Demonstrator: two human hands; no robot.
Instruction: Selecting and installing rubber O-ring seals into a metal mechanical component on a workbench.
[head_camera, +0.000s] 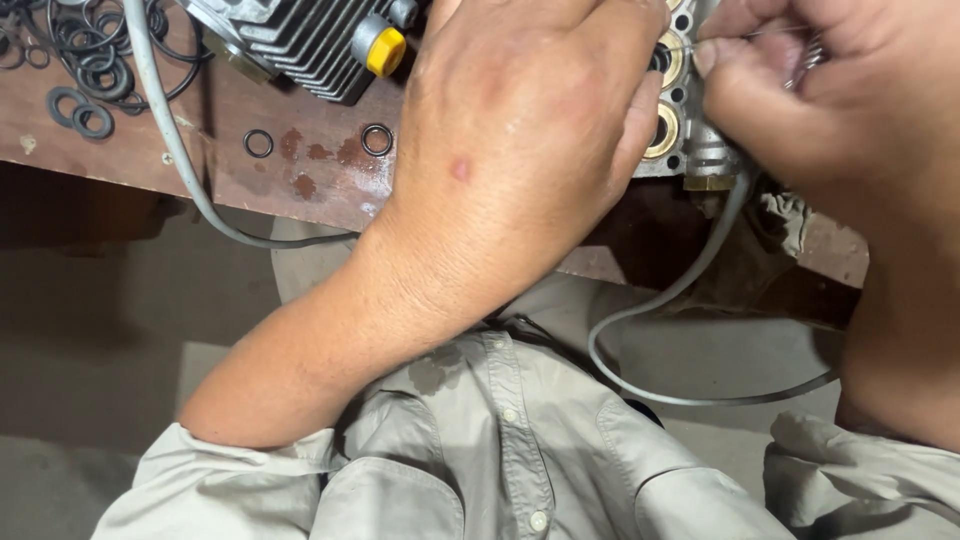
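Left hand (520, 150) grips metal valve block (690, 140), right hand (820, 90) pinches thin wire tool (800, 60) at brass port (665, 130).

Location is a repair workshop. I work at a worn, stained wooden bench (320, 180). A heap of black rubber O-rings and seals (85, 60) lies at its far left corner, with two loose rings (377, 139) nearer me. A finned metal engine or pump housing with a yellow cap (385, 50) sits on top. A grey cable (170, 140) trails over the bench edge.
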